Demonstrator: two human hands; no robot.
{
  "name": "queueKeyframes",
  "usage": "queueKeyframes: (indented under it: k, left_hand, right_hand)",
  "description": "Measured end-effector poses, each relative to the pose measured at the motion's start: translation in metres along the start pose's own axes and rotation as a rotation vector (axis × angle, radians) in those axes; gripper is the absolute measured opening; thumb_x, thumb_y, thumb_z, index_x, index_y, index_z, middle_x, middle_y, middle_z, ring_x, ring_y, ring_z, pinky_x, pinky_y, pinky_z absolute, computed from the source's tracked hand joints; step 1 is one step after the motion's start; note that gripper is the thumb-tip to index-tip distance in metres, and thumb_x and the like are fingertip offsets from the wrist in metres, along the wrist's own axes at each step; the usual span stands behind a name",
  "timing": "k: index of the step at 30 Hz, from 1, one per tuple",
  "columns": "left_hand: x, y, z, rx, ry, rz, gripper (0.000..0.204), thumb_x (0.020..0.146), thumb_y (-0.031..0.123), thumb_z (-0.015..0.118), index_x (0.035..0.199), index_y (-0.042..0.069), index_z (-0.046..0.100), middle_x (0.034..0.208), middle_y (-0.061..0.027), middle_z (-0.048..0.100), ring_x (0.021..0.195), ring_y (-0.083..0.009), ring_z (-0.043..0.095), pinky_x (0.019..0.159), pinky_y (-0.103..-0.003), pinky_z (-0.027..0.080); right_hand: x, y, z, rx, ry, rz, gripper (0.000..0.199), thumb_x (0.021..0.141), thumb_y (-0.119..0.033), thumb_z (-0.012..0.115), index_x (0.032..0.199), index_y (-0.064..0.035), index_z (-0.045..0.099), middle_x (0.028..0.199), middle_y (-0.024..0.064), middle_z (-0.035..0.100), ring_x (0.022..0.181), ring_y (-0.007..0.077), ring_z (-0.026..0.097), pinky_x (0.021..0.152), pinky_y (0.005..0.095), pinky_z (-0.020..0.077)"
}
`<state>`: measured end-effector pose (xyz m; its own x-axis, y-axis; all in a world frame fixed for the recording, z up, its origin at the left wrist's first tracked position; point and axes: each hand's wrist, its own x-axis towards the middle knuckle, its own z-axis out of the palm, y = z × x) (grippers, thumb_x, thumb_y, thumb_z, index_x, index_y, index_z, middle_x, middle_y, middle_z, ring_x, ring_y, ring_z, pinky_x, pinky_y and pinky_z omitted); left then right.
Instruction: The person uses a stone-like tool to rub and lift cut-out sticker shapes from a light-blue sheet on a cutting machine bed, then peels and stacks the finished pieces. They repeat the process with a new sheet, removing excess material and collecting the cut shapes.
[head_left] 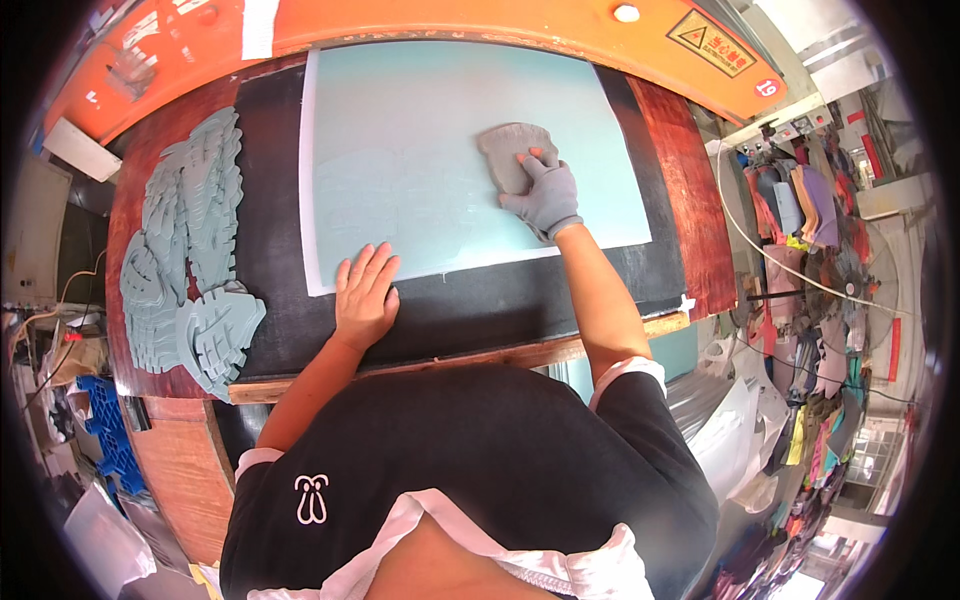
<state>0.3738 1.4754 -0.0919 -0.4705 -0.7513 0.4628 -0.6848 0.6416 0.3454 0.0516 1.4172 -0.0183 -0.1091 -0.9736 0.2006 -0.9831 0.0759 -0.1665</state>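
A pale blue-green sheet (400, 160) with a white left border lies on the black work surface (270, 200). My right hand (545, 198), in a grey glove with the tips of some fingers bare, grips the near right side of a grey block (513, 145). The block has a wavy outline, looks like a cutting die, and rests on the right half of the sheet. My bare left hand (366, 298) lies flat, fingers stretched out, over the sheet's near edge toward its left corner. It holds nothing.
Stacks of blue-green cut pieces with notched edges (190, 250) stand on the table's left side. An orange machine beam (400, 18) spans the far side. A wooden strip (520, 355) edges the table near me. Various coloured pieces (800, 200) hang at the right.
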Motion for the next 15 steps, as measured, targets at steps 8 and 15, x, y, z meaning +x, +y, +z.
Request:
queueKeyframes:
  k: [8, 15]
  left_hand:
    - [0.001, -0.001, 0.004, 0.014, -0.011, 0.000, 0.046, 0.072, 0.009, 0.061, 0.118, 0.008, 0.056, 0.134, -0.0070, 0.048, 0.126, -0.0263, 0.041, 0.105, -0.050, 0.026]
    - [0.003, -0.002, 0.004, 0.026, -0.024, -0.004, 0.046, 0.071, 0.010, 0.062, 0.117, 0.007, 0.057, 0.135, -0.0092, 0.048, 0.127, -0.0280, 0.041, 0.105, -0.049, 0.024]
  right_hand:
    - [-0.001, 0.034, -0.002, 0.791, 0.243, 0.226, 0.059, 0.077, -0.034, 0.070, 0.124, -0.0039, 0.051, 0.116, 0.0110, 0.055, 0.101, 0.0221, 0.053, 0.087, 0.0308, 0.0448]
    - [-0.082, 0.096, 0.003, 0.917, 0.521, 0.469, 0.037, 0.085, -0.022, 0.059, 0.113, 0.0022, 0.056, 0.102, 0.0123, 0.061, 0.096, 0.0208, 0.058, 0.083, 0.0319, 0.0459]
